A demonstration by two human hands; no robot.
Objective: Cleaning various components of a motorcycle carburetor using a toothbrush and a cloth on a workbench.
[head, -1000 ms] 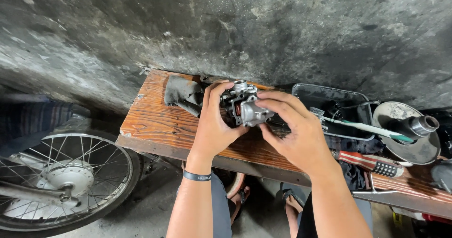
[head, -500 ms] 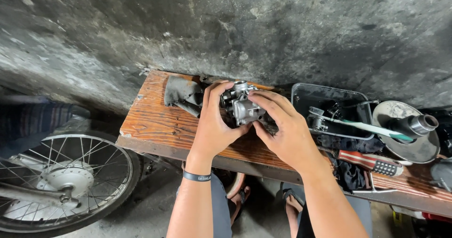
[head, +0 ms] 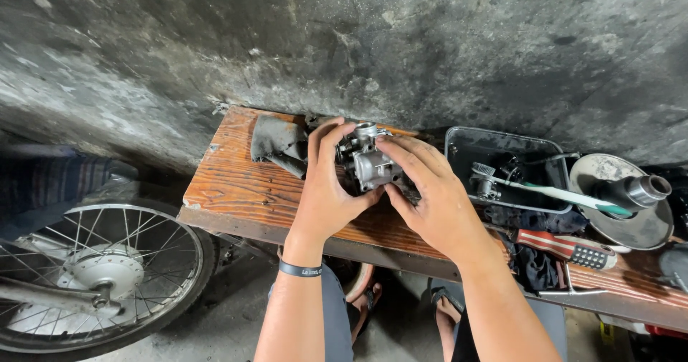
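Carburetor (head: 369, 163) in both hands, mid-bench (head: 229, 190)

Our left hand (head: 326, 190) and right hand (head: 430, 197) cover most of the metal carburetor (head: 369, 163), so we can't see its lower half. The spoked wheel (head: 93, 276) is cut off at the left edge, kinda blurry.

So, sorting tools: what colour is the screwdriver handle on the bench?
Red with white stripes, the screwdriver handle, seen in the head view.
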